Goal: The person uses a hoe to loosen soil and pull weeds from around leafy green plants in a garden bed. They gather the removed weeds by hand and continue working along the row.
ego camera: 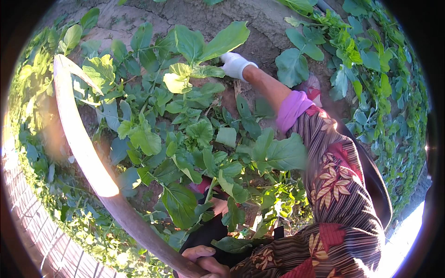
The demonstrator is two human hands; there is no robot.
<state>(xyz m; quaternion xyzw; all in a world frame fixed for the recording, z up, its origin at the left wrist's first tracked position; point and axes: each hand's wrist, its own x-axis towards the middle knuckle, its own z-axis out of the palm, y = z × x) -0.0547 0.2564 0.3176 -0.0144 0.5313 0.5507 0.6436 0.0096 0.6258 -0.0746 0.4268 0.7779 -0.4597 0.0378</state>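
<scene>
My left hand [208,262], bare, has its fingers wrapped around the handle of a long wooden tool [139,222] at the bottom of the picture. The tool runs up to the left and looks curved. Its far end bends back in a narrow hooked head [81,73], and sunlight bleaches its upper part. My right hand [238,66] wears a white glove and reaches down near the soil at upper middle. Its fingers are partly behind a broad green leaf [224,41], so whether they grip anything is hidden. Leafy plants [198,135] grow between my hands.
Dry, cracked soil [257,21] runs along the top. A dense band of leafy plants [379,59] stands on the right. One shoe [313,88] shows beside my right forearm; another [201,186] is partly under leaves. At lower left lies a pale, line-marked surface [38,226].
</scene>
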